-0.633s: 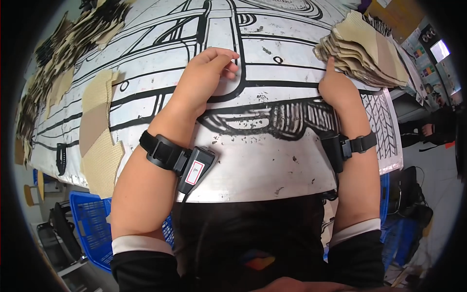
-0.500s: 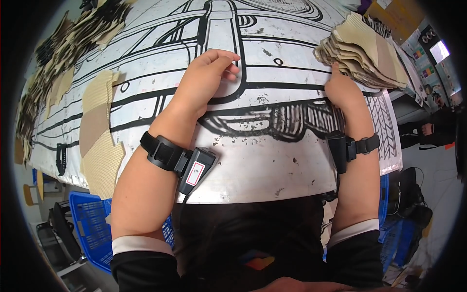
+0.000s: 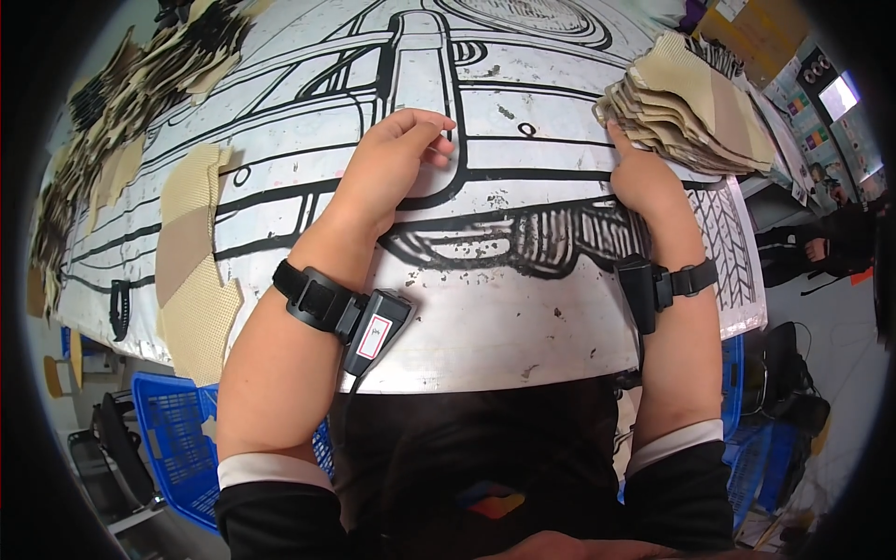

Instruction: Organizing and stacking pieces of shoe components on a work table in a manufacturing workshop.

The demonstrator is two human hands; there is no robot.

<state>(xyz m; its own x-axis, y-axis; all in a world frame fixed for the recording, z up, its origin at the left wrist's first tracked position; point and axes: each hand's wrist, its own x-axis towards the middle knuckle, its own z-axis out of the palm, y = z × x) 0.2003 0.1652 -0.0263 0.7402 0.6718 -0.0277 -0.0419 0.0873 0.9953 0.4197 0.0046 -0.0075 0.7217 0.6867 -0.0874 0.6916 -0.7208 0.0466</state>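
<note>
My left hand (image 3: 401, 159) hovers over the middle of the table, its fingers loosely curled and the thumb laid against the index finger. Nothing shows in it. To the right, my right hand (image 3: 646, 175) reaches to a fanned stack of beige mesh fabric pieces (image 3: 686, 84) with a brown band. Its index finger is stretched out and its tip meets the stack's left end; the other fingers are mostly hidden beneath the hand. A single beige fabric piece (image 3: 185, 229) with a brown middle lies left of my left forearm. Both wrists carry black strapped devices.
The white table (image 3: 485, 350) bears a black line drawing. Many beige and dark fabric pieces (image 3: 168, 79) are heaped at the far left, with a black strap (image 3: 119, 308) nearer. Blue plastic baskets (image 3: 177, 448) stand below the edge. Another person's hand (image 3: 816, 249) shows at right.
My right index finger has slid left along the stack's near edge to its left end. My left hand keeps its curled shape. The whole view has shifted slightly.
</note>
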